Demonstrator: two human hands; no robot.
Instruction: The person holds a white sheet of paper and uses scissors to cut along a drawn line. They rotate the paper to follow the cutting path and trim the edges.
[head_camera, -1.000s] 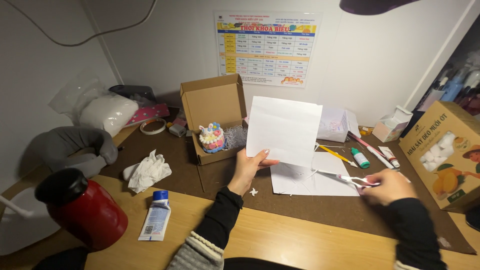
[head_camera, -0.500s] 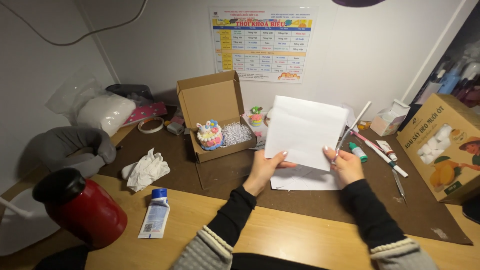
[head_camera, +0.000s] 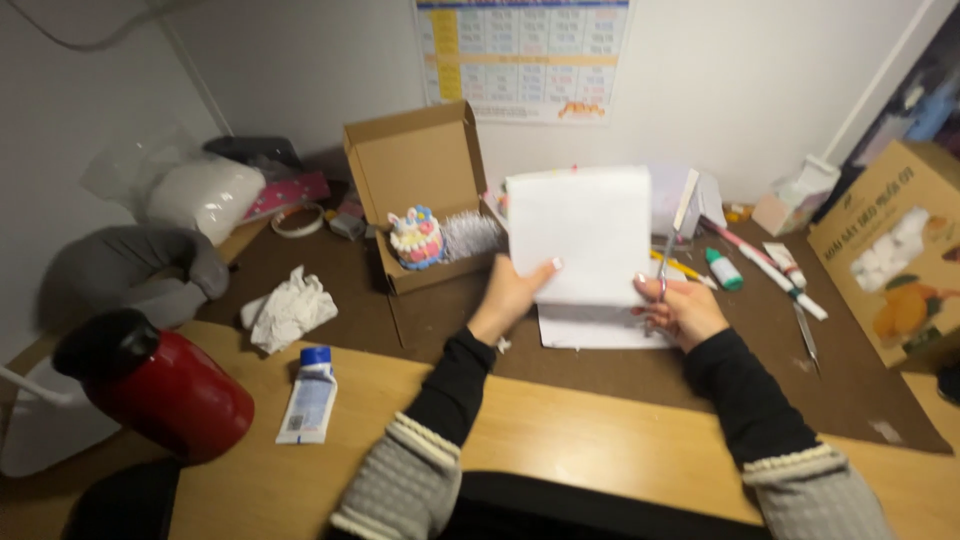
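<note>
My left hand (head_camera: 512, 292) pinches the lower left edge of a white sheet of paper (head_camera: 580, 232) held upright above the brown mat. My right hand (head_camera: 680, 308) grips the sheet's lower right edge and also holds a pair of scissors (head_camera: 676, 232), blades pointing up along the sheet's right side. More white paper (head_camera: 590, 328) lies flat on the mat under the hands.
An open cardboard box (head_camera: 420, 190) with a small colourful cake toy (head_camera: 416, 238) stands to the left. Crumpled tissue (head_camera: 290, 308), a tube (head_camera: 310, 396) and a red flask (head_camera: 150, 382) sit at the left. Pens, a glue bottle (head_camera: 724, 270) and a printed carton (head_camera: 890, 250) lie at the right.
My right hand lifted the scissors from the mat at the right and came to the sheet's right edge. The sheet now stands held by both hands.
</note>
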